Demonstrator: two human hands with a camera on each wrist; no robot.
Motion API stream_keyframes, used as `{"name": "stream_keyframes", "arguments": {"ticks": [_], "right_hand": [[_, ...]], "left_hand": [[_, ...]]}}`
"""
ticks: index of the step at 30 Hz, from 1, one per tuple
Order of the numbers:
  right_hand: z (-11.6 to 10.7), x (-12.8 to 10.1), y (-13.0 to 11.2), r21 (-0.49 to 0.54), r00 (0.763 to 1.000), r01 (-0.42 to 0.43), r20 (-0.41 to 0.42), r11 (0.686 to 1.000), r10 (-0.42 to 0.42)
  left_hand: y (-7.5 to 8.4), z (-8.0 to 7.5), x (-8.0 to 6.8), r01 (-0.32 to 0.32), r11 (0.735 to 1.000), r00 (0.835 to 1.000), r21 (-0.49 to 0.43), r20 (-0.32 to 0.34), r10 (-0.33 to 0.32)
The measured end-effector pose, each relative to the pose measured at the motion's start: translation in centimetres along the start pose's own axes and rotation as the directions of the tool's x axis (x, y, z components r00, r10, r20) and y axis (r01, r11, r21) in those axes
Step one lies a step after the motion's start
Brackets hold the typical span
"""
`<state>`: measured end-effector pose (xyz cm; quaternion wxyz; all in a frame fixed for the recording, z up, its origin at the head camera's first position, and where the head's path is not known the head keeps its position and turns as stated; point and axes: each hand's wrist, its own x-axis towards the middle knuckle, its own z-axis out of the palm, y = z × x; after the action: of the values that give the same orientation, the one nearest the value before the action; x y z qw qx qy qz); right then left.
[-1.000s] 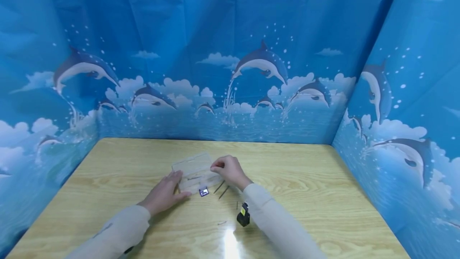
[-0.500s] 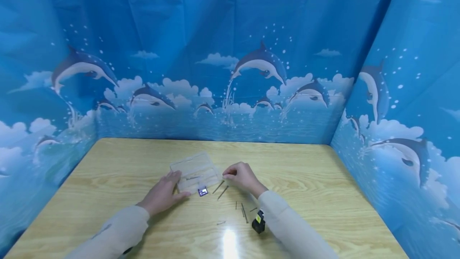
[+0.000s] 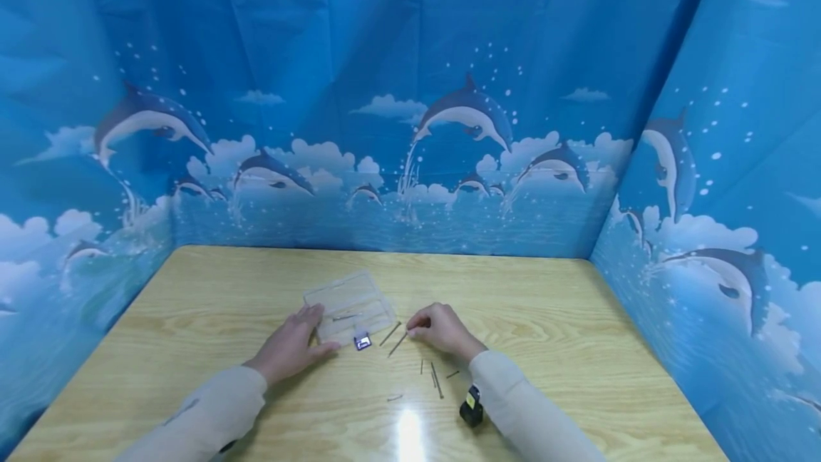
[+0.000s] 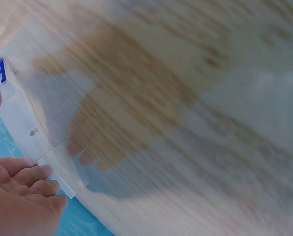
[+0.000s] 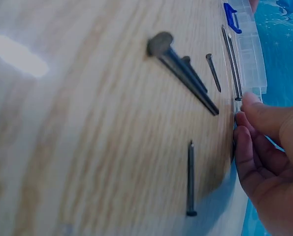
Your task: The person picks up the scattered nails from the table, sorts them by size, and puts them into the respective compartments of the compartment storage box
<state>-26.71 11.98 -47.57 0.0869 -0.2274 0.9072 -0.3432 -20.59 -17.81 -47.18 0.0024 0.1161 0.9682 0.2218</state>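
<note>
Lying at the right hand's point(image 3: 442, 330) fingers point(image 5: 249, 147), a nail point(image 3: 398, 343).

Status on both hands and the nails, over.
Left hand flat against clear box. Right hand pinching a nail. More nails loose nearby; nothing blocking.

Head camera looks forward and down over the wooden table point(image 3: 551, 319), while both wrist cameras skim its surface close-up, sharing with it the clear plastic box point(image 3: 349, 305) and scattered nails point(image 5: 185, 73).
</note>
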Motion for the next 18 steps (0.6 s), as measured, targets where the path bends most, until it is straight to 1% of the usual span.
{"name": "stream_keyframes", "arguments": {"ticks": [6,11,18], "right_hand": [[0.22,0.24,0.25,-0.006,1.0,0.023,-0.002,1.0,-0.023],[0.19,0.46,0.38,-0.006,1.0,0.029,0.01,1.0,-0.029],[0.16,0.91,0.62,-0.018,0.998,0.061,0.023,0.998,-0.061]], "left_hand": [[-0.06,0.19,-0.03,0.001,1.0,1.0,-0.003,0.003,-0.001],[-0.15,0.35,0.02,0.004,1.0,1.0,0.006,0.005,-0.004],[-0.21,0.29,0.12,0.003,1.0,1.0,0.002,-0.002,-0.003]]}}
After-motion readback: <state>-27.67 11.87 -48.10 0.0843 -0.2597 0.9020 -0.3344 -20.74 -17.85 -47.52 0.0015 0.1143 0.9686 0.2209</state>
